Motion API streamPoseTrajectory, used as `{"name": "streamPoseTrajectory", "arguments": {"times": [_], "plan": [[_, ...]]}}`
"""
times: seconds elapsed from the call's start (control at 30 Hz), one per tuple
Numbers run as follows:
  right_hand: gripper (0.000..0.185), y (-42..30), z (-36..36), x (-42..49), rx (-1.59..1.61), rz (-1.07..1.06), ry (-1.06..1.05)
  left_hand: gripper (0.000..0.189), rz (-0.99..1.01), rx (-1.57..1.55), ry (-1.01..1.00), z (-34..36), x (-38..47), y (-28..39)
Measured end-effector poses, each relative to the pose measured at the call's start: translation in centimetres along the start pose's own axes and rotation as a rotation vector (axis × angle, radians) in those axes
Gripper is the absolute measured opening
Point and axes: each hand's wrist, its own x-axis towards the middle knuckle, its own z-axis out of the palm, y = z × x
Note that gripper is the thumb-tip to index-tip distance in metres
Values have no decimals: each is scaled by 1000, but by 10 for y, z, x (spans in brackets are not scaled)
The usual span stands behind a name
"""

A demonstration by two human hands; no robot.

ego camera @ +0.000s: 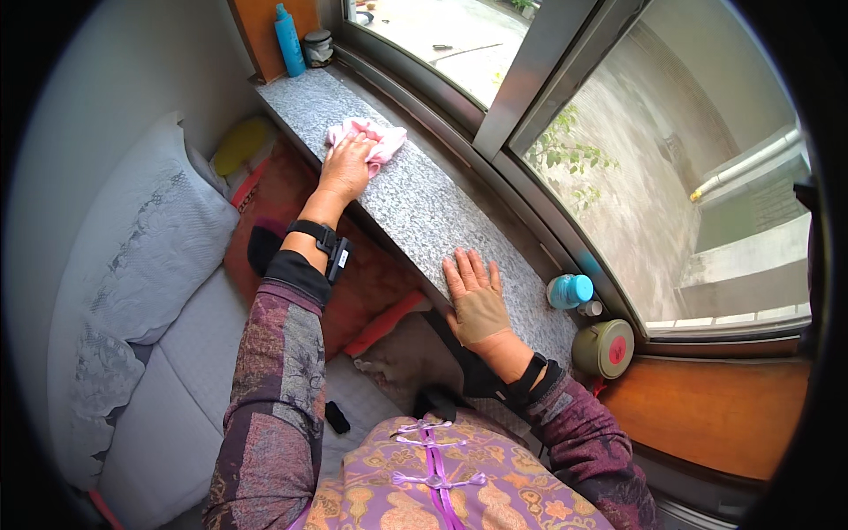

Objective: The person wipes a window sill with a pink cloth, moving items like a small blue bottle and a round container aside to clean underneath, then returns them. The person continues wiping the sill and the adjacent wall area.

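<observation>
My left hand (346, 165) presses a crumpled pink and white cloth (384, 142) onto a speckled grey granite windowsill (424, 205). Its fingers curl over the cloth, and part of the cloth is hidden under them. Flat on the sill's near edge rests my right hand (478, 305), holding nothing, its fingers slightly spread. Beyond that hand, by the window frame, stand a jar with a blue lid (570, 291) and a small grey-capped container (589, 308). A round olive-green tin (603, 349) is at the sill's right end.
A blue spray bottle (289, 43) and a dark-lidded jar (318, 49) stand at the sill's far left end. Sliding windows in a metal frame (523, 79) border the sill. Below lie a lace-covered cushion (139, 238), a red cloth (291, 271) and a small black object (337, 417).
</observation>
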Motion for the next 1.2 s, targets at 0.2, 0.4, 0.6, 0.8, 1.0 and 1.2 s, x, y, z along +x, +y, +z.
{"name": "streamPoseTrajectory", "arguments": {"times": [0.2,0.4,0.6,0.8,1.0,1.2], "plan": [[84,0,4,2,9,5,22,47,-61,7,-32,3,12,-2],[79,1,10,1,-1,-9,64,48,-104,69,-106,2,17,8],[73,3,14,1,-26,-19,98,51,42,-26,-129,16,1,71],[65,2,16,1,-32,-21,119,56,169,-49,-194,4,-38,138],[66,3,15,1,-40,-23,108,50,271,-73,-165,-36,-84,125],[69,4,14,1,-35,-16,63,38,71,-13,-74,-50,-57,69]]}}
